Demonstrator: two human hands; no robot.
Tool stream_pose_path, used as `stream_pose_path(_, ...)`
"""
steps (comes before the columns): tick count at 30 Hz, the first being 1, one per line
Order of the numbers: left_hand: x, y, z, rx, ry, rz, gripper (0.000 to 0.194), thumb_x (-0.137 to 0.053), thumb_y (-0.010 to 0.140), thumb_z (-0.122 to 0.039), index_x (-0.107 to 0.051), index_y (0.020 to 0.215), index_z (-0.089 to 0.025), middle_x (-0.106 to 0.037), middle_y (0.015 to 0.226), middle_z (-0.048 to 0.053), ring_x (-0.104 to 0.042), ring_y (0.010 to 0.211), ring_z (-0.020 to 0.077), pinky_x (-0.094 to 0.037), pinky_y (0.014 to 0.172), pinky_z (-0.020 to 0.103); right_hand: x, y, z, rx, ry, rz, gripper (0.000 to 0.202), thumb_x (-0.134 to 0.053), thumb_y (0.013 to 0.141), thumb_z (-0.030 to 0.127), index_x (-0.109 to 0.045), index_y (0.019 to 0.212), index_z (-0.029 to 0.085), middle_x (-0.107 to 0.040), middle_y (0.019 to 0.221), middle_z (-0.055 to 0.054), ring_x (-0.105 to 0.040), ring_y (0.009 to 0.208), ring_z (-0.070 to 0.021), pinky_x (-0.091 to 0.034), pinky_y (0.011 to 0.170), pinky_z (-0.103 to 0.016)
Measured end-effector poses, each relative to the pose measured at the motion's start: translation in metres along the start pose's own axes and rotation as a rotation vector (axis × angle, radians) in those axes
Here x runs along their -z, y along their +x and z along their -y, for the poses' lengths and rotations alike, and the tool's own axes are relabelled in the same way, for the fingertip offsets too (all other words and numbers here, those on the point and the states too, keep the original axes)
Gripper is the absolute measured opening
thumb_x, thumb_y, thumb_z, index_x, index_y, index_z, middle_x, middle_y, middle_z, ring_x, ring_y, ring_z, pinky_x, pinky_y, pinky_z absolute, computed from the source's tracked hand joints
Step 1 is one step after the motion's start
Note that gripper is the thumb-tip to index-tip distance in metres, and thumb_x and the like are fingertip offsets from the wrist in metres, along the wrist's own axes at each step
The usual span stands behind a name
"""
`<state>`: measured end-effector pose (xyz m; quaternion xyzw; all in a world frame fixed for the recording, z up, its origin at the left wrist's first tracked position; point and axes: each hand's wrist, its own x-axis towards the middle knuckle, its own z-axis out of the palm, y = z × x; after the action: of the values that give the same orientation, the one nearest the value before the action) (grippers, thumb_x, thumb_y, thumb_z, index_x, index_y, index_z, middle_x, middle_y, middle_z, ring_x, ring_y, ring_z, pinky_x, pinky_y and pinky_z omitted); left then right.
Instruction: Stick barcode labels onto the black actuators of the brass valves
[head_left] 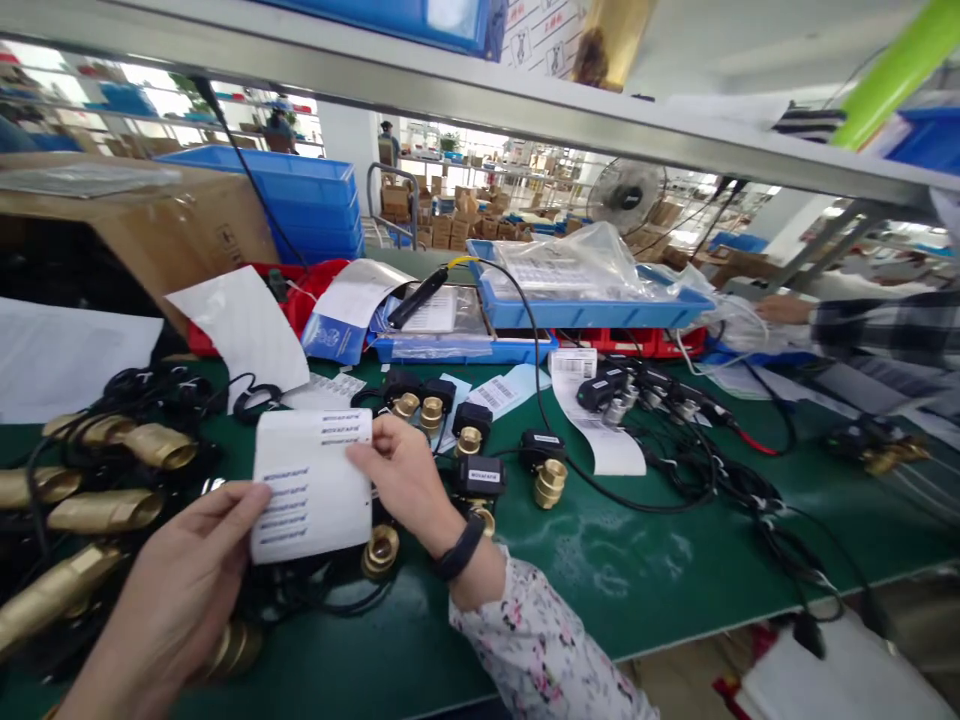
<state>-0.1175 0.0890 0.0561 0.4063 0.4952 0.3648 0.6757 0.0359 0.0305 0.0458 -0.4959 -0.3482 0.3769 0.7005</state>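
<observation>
A white sheet of printed labels [311, 520] is held up over the green bench, with rows of dark lettering on it. My left hand [191, 550] pinches its left edge between thumb and fingers. At the upper right edge, the thumb and fingers of my right hand [401, 470] close on the same sheet. Just right of that hand stand black-topped brass valves, one being a labelled valve [481, 478] and another a valve with its brass port facing forward [550, 482]. Larger brass valve bodies [105, 510] with black cables lie left of my left hand.
Behind, a blue tray [600, 312] holds plastic-wrapped sheets. A black-handled tool [420, 297] with a cable rests on a lower tray. Coiled black cables [757, 500] spread over the right side. A metal shelf [450, 110] crosses overhead. Another person's sleeve [885, 325] reaches in at right.
</observation>
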Motion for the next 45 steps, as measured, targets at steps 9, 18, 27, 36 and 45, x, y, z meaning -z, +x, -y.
stream_pose_path(9,-0.027,-0.01,0.018,-0.007,-0.074,0.27,0.029,-0.077,0.062,-0.036,-0.065,0.076,-0.014,-0.057,0.069,-0.001,-0.041,0.05,0.0043,-0.022,0.034,0.012,0.028,0.006,0.012,-0.021,-0.13,-0.084,0.022,-0.067,0.07,0.036,-0.059,0.075,0.017,-0.065,0.069,-0.001,-0.055,0.056,-0.0133,-0.04,0.051,-0.022)
stream_pose_path(18,-0.024,-0.013,0.025,-0.036,-0.134,0.288,0.028,-0.077,0.063,-0.034,-0.064,0.073,-0.011,-0.059,0.067,0.002,-0.038,0.05,0.0042,-0.03,0.043,0.015,0.024,0.004,-0.002,-0.06,-0.196,-0.092,0.021,-0.064,0.073,0.036,-0.06,0.079,0.016,-0.061,0.065,-0.001,-0.055,0.058,-0.0155,-0.044,0.054,-0.027)
stream_pose_path(27,-0.029,-0.012,0.033,-0.119,-0.174,0.16,0.028,-0.075,0.065,-0.036,-0.062,0.072,-0.012,-0.054,0.06,-0.003,-0.033,0.045,0.0029,-0.023,0.038,0.014,-0.004,-0.044,0.044,0.54,-0.933,-0.279,0.01,-0.05,0.086,0.017,-0.059,0.082,0.018,-0.057,0.077,-0.002,-0.054,0.072,-0.0168,-0.043,0.066,-0.03)
stream_pose_path(36,-0.041,-0.026,0.031,-0.119,-0.266,0.239,0.025,-0.073,0.068,-0.036,-0.063,0.079,-0.015,-0.056,0.065,-0.002,-0.039,0.05,0.0059,-0.032,0.043,0.017,-0.007,-0.046,0.027,0.171,-0.716,-0.13,0.013,-0.057,0.081,0.012,-0.064,0.089,0.02,-0.063,0.084,-0.003,-0.058,0.074,-0.0172,-0.047,0.068,-0.029)
stream_pose_path(45,-0.032,-0.023,0.051,-0.211,-0.102,0.131,0.026,-0.072,0.07,-0.039,-0.062,0.078,-0.016,-0.057,0.066,-0.003,-0.038,0.053,0.0063,-0.031,0.047,0.016,-0.016,-0.049,0.017,0.136,-0.708,-0.16,0.016,-0.064,0.076,0.003,-0.064,0.083,0.017,-0.06,0.078,0.0,-0.056,0.07,-0.0147,-0.044,0.065,-0.026)
